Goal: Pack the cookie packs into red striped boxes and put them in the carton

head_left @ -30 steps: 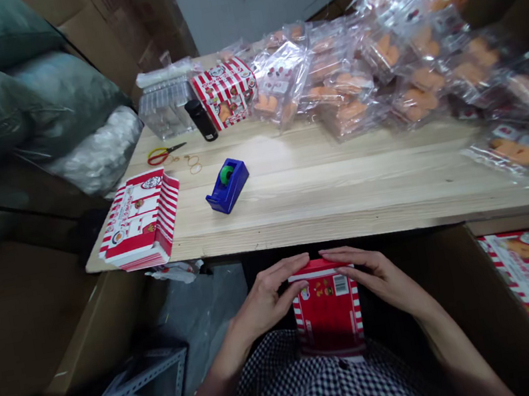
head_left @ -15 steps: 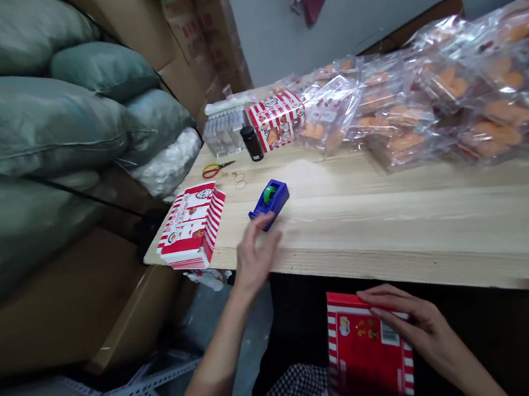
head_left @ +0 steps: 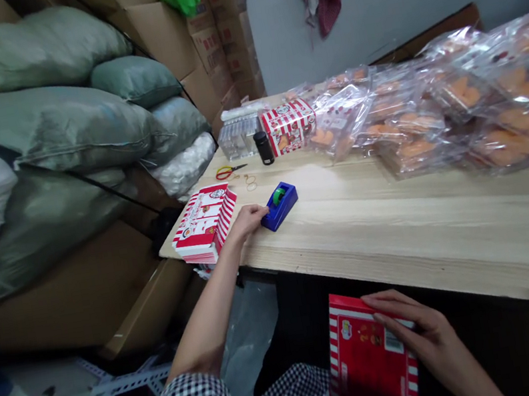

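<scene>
My left hand (head_left: 249, 219) is closed in a pinch at the front end of a blue tape dispenser (head_left: 281, 212), where the tape comes off its green roll (head_left: 279, 195). The strip between my fingertips is too thin to make out clearly. Below the table edge, my right hand (head_left: 418, 328) grips the upper right side of a red cardboard box (head_left: 368, 363) with white stripes and a barcode. The box is tilted over my lap. Left of the dispenser lies a stack of flat red-and-white striped boxes (head_left: 205, 225).
Scissors (head_left: 229, 171), rubber bands (head_left: 250, 181), a black bottle (head_left: 263, 148) and a standing striped box (head_left: 289, 127) are farther back. Clear-wrapped orange items (head_left: 509, 143) are heaped along the right. Large sacks (head_left: 60, 127) and cartons (head_left: 167, 38) crowd the left side.
My left hand has moved up onto the dispenser's front end, and its spread fingers have closed into a pinch. My right hand still holds the box. The view has shifted slightly.
</scene>
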